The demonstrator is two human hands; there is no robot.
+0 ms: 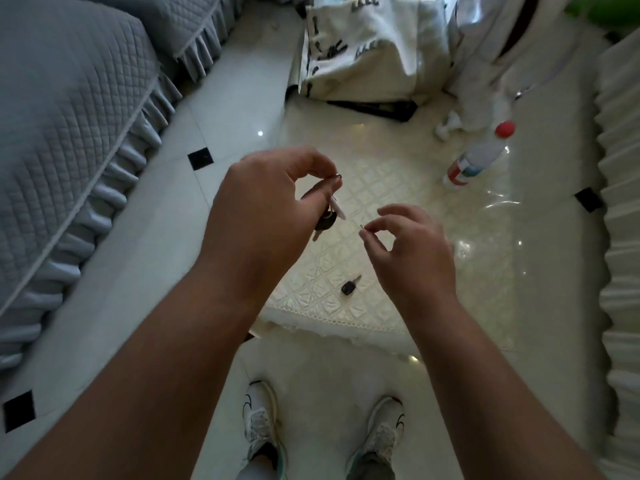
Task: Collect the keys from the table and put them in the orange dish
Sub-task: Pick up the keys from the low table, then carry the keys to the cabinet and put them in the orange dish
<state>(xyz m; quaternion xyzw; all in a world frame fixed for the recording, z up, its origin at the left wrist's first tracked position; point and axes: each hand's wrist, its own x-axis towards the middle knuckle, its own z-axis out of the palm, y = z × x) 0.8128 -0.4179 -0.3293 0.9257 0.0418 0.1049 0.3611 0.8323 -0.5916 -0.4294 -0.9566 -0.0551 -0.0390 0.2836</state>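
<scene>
From the head view, the left hand point(266, 202) pinches a bunch of black-headed metal keys point(327, 216) by its ring, letting it dangle clear above the cream patterned tabletop point(381, 188), likely for carrying; the right hand point(412, 251) closes a narrow grip on something tiny and silvery; one black-headed key point(349, 286) lies on the tabletop; no orange dish shows.
</scene>
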